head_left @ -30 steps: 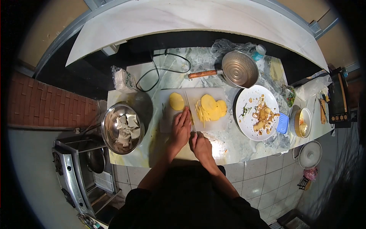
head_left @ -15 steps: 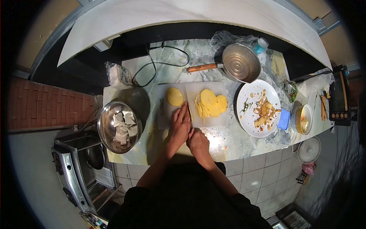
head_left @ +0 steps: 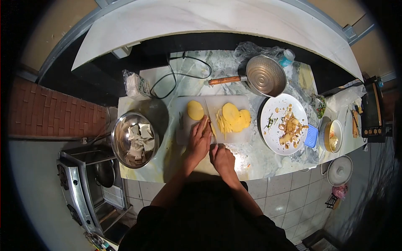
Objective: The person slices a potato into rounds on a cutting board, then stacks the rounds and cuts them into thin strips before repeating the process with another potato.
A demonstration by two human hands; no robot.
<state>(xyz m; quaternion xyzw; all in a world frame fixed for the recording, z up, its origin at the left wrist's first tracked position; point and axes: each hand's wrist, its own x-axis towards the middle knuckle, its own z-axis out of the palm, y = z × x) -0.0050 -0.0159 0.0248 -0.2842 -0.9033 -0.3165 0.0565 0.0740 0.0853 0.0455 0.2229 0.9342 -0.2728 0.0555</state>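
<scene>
On the white cutting board [head_left: 182, 134], my right hand [head_left: 223, 159] grips a knife [head_left: 207, 109] by its handle, the blade pointing away from me. Bent fingers of my left hand [head_left: 200, 141] press a potato piece [head_left: 213, 127] against the board, just left of the blade; the fingers partly cover it. Beyond my left fingertips lies a round potato slice [head_left: 195, 110]. Right of the blade, thin potato strips [head_left: 223, 125] rest beside overlapping potato slices [head_left: 238, 120].
A steel bowl [head_left: 155, 146] with pale folded pieces stands at the left. To the right are a white plate [head_left: 268, 136] of peelings, a blue lid [head_left: 311, 136] and a round tub [head_left: 337, 138]. Behind sit a wooden-handled saucepan [head_left: 266, 75] and a black cable [head_left: 188, 74].
The whole scene sits slightly lower in view. The knife and my right hand have shifted slightly right relative to my left hand, and a cut piece shows beside my left fingers.
</scene>
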